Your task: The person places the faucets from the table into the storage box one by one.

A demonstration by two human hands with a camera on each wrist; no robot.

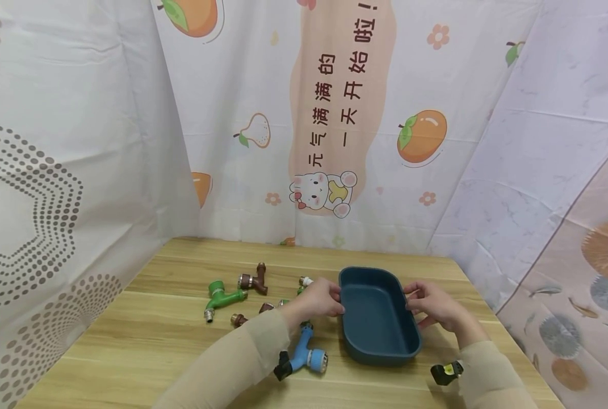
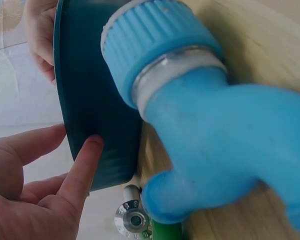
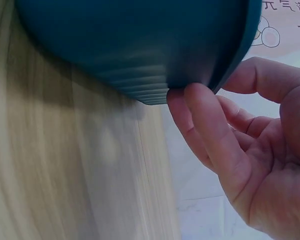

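A dark blue tray [image 1: 377, 321] stands on the wooden surface [image 1: 130, 341], nearer its right edge than its left, one short end toward the far edge; whether its base lies fully flat I cannot tell. The left hand [image 1: 323, 298] pinches the tray's left wall, and the right hand [image 1: 434, 304] pinches the right wall, fingers clamped over the rim on both sides. Just beside the tray's near left part, below the left forearm, lies a blue tap [image 1: 301, 357] with a black end. Toward the surface's left edge lies a green tap [image 1: 225, 299], with a brown tap [image 1: 255, 280] beside it, nearer the far edge. Further brown and green pieces show around the left sleeve [image 1: 232, 363] and hand, partly hidden. A black fitting [image 1: 441, 375] with a yellow patch lies by the right sleeve [image 1: 490, 369], toward the right edge. A printed curtain [image 1: 232, 85] hangs behind the far edge.
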